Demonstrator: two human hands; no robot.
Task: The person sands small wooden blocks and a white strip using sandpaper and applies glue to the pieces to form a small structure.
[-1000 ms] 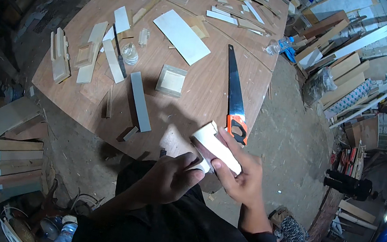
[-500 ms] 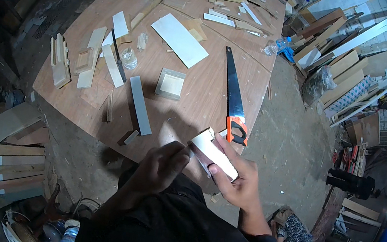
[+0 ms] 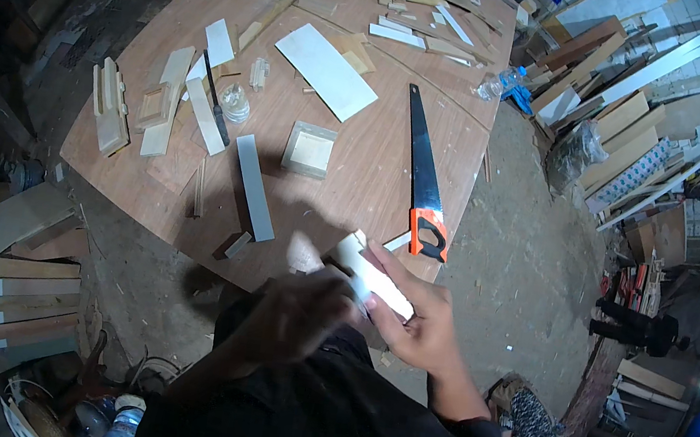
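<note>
My right hand [image 3: 420,322] grips a small wooden block [image 3: 383,282] with a brightly lit pale face, thumb on the near side and fingers on the far side. Close against the block's left end is my left hand [image 3: 296,318], smeared by motion; whether it holds anything is unclear. A pale patch [image 3: 302,253] shows just beyond its fingers, too blurred to name. Beyond my right hand, a handsaw [image 3: 427,176] with an orange and black handle lies on the wooden table [image 3: 355,183]. A small square wooden box [image 3: 308,150] sits ahead of my hands.
A narrow pale strip [image 3: 255,187] and a wide white board [image 3: 326,72] lie on the table. Near a clear jar [image 3: 235,102] are several wood pieces and a dark slim tool [image 3: 216,101]. Boards [image 3: 17,297] are stacked at lower left. Two people are off to the right.
My left hand has moved right and slightly down against the block, and is now blurred. My right hand and the block have shifted slightly left.
</note>
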